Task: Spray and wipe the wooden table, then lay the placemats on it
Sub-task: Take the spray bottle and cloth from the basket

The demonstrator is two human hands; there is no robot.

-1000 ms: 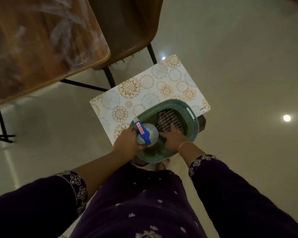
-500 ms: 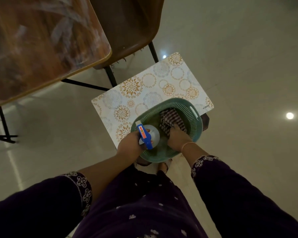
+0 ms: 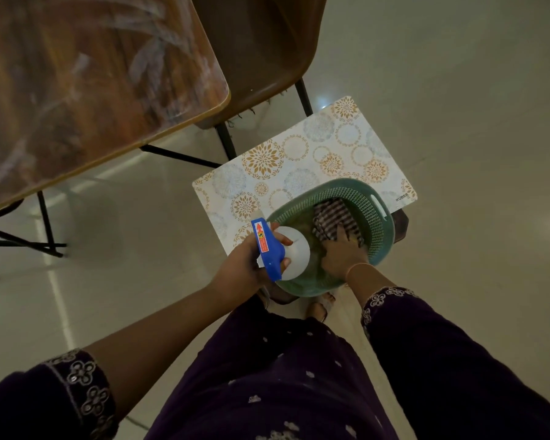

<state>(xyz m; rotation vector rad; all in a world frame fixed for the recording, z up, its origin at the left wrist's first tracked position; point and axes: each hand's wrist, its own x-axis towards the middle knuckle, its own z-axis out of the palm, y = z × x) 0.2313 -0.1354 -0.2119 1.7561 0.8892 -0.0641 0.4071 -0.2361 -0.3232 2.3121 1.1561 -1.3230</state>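
Beside a smeared wooden table [image 3: 92, 90], a patterned placemat [image 3: 299, 160] lies under a green basket [image 3: 373, 201], where the left hand [image 3: 245, 265] grips a spray bottle [image 3: 291, 254] and the right hand [image 3: 340, 254] touches a striped cloth [image 3: 332, 214], grasp unclear.

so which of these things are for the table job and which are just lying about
For the job: spray bottle, gripped by the left hand; checked cloth, touched by the right hand; green basket holding the cloth; patterned placemat; wooden table.
Just lying about: brown chair.
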